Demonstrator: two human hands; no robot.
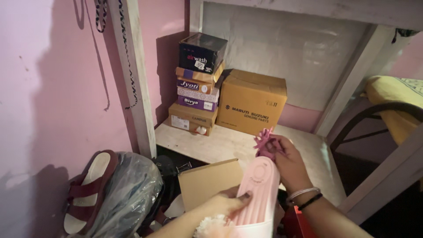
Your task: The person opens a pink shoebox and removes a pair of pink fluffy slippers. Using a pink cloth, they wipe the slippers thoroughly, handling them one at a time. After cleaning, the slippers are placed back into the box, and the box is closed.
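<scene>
While the left hand (229, 203) clasps the pink slipper (257, 194), the right hand (286, 161) pinches its pink bow (265, 142)

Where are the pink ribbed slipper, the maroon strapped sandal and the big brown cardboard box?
Pink ribbed slipper (256, 194), head view: middle of its sole.
Maroon strapped sandal (90, 189), head view: its strap.
Big brown cardboard box (252, 101), head view: its front face.

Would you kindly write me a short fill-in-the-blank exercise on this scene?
1. Both hands hold a pink ____ sole-up.
2. The big cardboard box stands to the ____ of the stacked shoeboxes.
3. The maroon sandal leans against the ____ wall.

Missing words: slipper; right; pink
</scene>
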